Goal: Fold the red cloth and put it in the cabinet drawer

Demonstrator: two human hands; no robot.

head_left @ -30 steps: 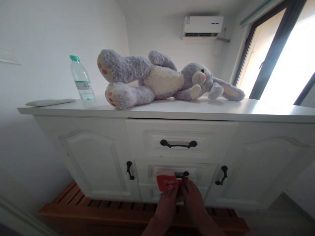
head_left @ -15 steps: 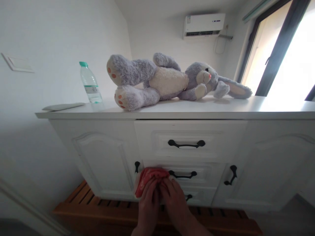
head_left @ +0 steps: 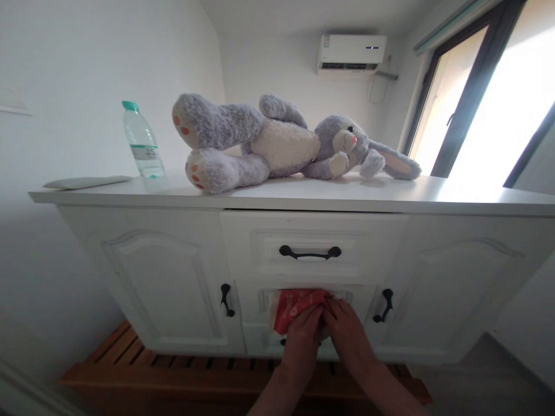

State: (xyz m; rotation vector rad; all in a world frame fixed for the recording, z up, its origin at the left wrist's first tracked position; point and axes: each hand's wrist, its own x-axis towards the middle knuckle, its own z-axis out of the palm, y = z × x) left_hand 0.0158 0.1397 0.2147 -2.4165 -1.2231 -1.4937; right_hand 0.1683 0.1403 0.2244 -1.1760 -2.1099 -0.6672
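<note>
The red-and-white packet is held against the middle drawer front of the white cabinet, below the top drawer handle. Left hand and right hand both close their fingers on it. Its print is unreadable. On the worktop above the cabinet lie a plush rabbit and a water bottle, label illegible.

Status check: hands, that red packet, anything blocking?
Left hand and right hand both grip red packet. Packet in front of middle drawer. Nothing blocking.

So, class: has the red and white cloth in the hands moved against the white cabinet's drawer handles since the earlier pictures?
Yes. The red and white cloth has shifted right, now covering the middle drawer's black handle, below the top black handle.
</note>
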